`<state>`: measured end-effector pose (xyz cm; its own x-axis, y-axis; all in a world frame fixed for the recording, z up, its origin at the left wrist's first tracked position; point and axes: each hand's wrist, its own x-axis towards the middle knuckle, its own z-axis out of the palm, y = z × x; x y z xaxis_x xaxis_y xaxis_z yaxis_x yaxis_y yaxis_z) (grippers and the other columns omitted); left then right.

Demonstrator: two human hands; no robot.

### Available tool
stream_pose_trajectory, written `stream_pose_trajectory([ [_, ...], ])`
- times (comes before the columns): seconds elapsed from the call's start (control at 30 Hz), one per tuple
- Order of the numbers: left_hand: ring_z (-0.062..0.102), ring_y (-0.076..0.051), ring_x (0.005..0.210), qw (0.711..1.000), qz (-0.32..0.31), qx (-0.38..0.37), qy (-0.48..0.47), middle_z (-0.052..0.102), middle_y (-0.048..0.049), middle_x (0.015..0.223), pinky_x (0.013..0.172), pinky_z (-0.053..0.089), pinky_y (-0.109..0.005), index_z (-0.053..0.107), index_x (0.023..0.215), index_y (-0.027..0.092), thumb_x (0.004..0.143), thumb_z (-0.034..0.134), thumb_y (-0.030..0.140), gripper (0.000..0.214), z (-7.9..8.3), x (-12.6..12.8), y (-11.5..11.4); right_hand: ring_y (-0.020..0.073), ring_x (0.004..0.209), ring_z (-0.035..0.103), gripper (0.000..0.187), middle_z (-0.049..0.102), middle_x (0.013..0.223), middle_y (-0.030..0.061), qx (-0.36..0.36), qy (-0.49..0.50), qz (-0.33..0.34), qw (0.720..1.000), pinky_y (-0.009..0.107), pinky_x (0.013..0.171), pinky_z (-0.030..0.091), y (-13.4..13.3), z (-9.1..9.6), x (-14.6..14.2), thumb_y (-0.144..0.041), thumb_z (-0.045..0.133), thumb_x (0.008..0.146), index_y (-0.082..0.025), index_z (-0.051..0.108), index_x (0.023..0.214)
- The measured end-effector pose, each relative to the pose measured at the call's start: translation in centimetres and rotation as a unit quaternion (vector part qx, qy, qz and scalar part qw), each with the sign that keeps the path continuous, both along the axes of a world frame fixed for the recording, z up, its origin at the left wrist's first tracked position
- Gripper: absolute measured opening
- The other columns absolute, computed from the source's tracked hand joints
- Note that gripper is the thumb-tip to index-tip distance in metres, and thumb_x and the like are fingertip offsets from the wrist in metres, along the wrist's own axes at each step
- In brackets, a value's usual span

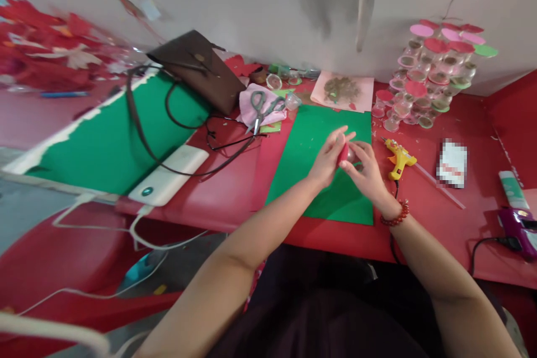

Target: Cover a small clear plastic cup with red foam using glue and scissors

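Note:
Above a green sheet (323,201), my two hands meet around a small piece. My left hand (328,161) pinches a red paper disc (343,154) with its thumb, while some of its other fingers stretch out. Fingers of my right hand (369,174) curl round a small clear plastic cup (351,155) set against that disc; they partly cover it, so whether the two are stuck together I cannot tell. To the right of my right hand lies a yellow glue gun (399,159). Similar clear cups topped with red, pink and green discs form a cluster (432,75) at the back right.
Scissors (259,112), black glasses (229,142) and a pink cloth (250,102) lie left of the green sheet. A brown bag (201,70) and white power bank (170,176) sit farther left. A glue stick (463,203), pale bottle (514,190) and purple device (518,232) are on the right.

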<state>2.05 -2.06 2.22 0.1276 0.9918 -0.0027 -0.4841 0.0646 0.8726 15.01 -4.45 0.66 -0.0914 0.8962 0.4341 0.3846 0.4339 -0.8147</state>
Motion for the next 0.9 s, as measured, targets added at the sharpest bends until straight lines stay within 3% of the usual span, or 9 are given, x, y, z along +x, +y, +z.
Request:
stream_pose_trajectory([
  [0.1, 0.066, -0.028, 0.125, 0.999, -0.011, -0.042, -0.026, 0.066, -0.0118, 0.141, 0.107, 0.053, -0.044, 0.067, 0.128, 0.023, 0.095, 0.056, 0.07, 0.058, -0.3, 0.5, -0.3, 0.03, 0.127, 0.061, 0.058, 0.058, 0.134, 0.0149, 0.055, -0.051, -0.006, 0.997, 0.05, 0.099, 0.061, 0.0, -0.8, -0.5, -0.071, 0.055, 0.095, -0.027, 0.066, 0.133],
  [0.17, 0.063, -0.03, 0.13, 0.998, -0.001, -0.056, -0.022, 0.065, -0.0105, 0.142, 0.111, 0.051, -0.045, 0.069, 0.125, 0.023, 0.097, 0.051, 0.071, 0.059, -0.5, 0.6, -0.4, 0.0318, 0.125, 0.062, 0.059, 0.06, 0.132, 0.0165, 0.079, -0.092, -0.01, 0.993, 0.056, 0.105, 0.057, -0.3, -0.9, -0.8, -0.068, 0.049, 0.099, -0.024, 0.064, 0.135],
  [0.27, 0.059, -0.03, 0.136, 0.998, 0.011, -0.058, -0.012, 0.067, -0.0081, 0.14, 0.113, 0.049, -0.043, 0.07, 0.124, 0.025, 0.096, 0.05, 0.073, 0.059, -0.6, 0.4, -0.4, 0.0315, 0.108, 0.066, 0.059, 0.067, 0.119, 0.0177, 0.055, -0.145, 0.01, 0.988, 0.055, 0.097, 0.059, -1.2, -0.3, -1.1, -0.062, 0.037, 0.105, -0.02, 0.059, 0.139],
  [0.33, 0.059, -0.03, 0.137, 0.997, -0.018, -0.072, -0.024, 0.069, -0.0088, 0.139, 0.112, 0.049, -0.041, 0.071, 0.124, 0.025, 0.097, 0.046, 0.073, 0.06, -0.6, 0.2, -0.2, 0.0296, 0.099, 0.067, 0.057, 0.068, 0.118, 0.0182, 0.023, -0.164, 0.023, 0.986, 0.049, 0.085, 0.062, -1.8, 0.2, -1.2, -0.058, 0.032, 0.107, -0.02, 0.056, 0.141],
  [0.47, 0.065, -0.03, 0.13, 0.983, -0.104, -0.125, -0.082, 0.07, -0.0127, 0.138, 0.107, 0.053, -0.042, 0.07, 0.126, 0.025, 0.099, 0.036, 0.074, 0.066, -0.5, 0.0, 0.3, 0.0258, 0.091, 0.066, 0.046, 0.068, 0.122, 0.0165, 0.008, -0.192, 0.024, 0.981, 0.035, 0.068, 0.059, -2.1, 0.5, -1.3, -0.055, 0.044, 0.105, -0.024, 0.059, 0.135],
  [0.6, 0.067, -0.027, 0.127, 0.98, -0.102, -0.134, -0.109, 0.069, -0.0125, 0.141, 0.106, 0.053, -0.038, 0.068, 0.13, 0.024, 0.101, 0.031, 0.073, 0.068, -0.4, 0.2, 0.4, 0.0272, 0.095, 0.065, 0.039, 0.066, 0.121, 0.0167, -0.003, -0.178, 0.023, 0.984, 0.036, 0.068, 0.058, -1.8, 0.2, -1.8, -0.05, 0.051, 0.102, -0.022, 0.06, 0.128],
  [0.73, 0.062, -0.028, 0.133, 0.984, -0.101, -0.1, -0.103, 0.068, -0.012, 0.142, 0.109, 0.051, -0.04, 0.067, 0.132, 0.024, 0.098, 0.038, 0.075, 0.067, 0.2, -0.1, 0.4, 0.0289, 0.097, 0.065, 0.035, 0.066, 0.115, 0.0158, 0.021, -0.149, 0.03, 0.988, 0.042, 0.075, 0.058, -1.6, 0.7, -1.7, -0.044, 0.056, 0.1, -0.021, 0.058, 0.127],
  [0.9, 0.069, -0.027, 0.116, 0.99, -0.107, -0.076, -0.06, 0.075, -0.0112, 0.124, 0.099, 0.054, -0.039, 0.073, 0.12, 0.023, 0.089, 0.067, 0.065, 0.052, 0.7, -1.1, 0.4, 0.0218, 0.084, 0.062, 0.033, 0.066, 0.103, 0.0084, 0.063, -0.061, -0.069, 0.994, 0.041, 0.08, 0.057, -0.4, 0.8, 0.0, -0.032, 0.069, 0.091, -0.024, 0.058, 0.122],
])
